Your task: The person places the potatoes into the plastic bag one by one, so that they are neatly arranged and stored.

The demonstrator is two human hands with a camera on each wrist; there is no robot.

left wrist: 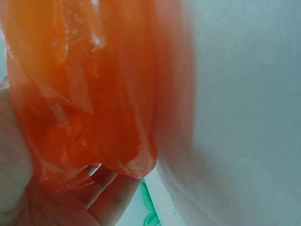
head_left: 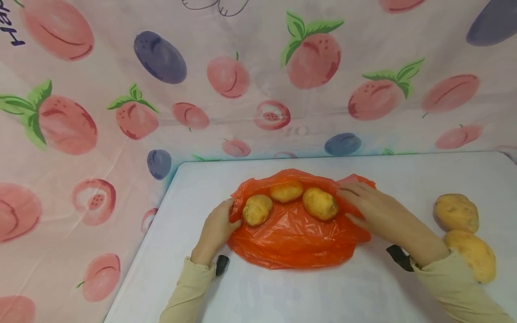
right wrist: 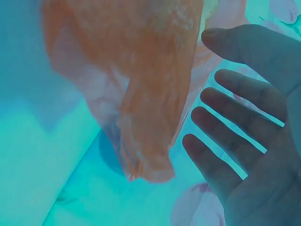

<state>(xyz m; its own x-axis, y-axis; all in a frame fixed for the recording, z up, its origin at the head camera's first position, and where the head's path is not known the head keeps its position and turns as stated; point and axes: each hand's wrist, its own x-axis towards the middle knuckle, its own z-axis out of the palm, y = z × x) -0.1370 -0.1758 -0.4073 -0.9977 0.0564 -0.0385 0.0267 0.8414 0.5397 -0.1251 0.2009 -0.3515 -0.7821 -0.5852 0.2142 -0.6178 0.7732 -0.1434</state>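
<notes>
An orange plastic bag (head_left: 292, 251) lies spread on the white table with three potatoes on it. Left to right they are a rounded potato (head_left: 257, 210), a partly covered potato (head_left: 286, 192) at the back and an oval potato (head_left: 320, 204). My left hand (head_left: 216, 231) is at the bag's left end. In the left wrist view its fingers (left wrist: 113, 200) reach loosely behind the orange film, which hides part of them. At the other end is my right hand (head_left: 377, 208), its fingers (right wrist: 230, 134) spread and fairly straight beside the film in the right wrist view.
Two more potatoes lie at the right of the table, a farther potato (head_left: 456, 212) and a nearer potato (head_left: 473, 255) beside my right forearm. A fruit-patterned cloth (head_left: 250, 40) hangs behind and left of the table (head_left: 282, 296).
</notes>
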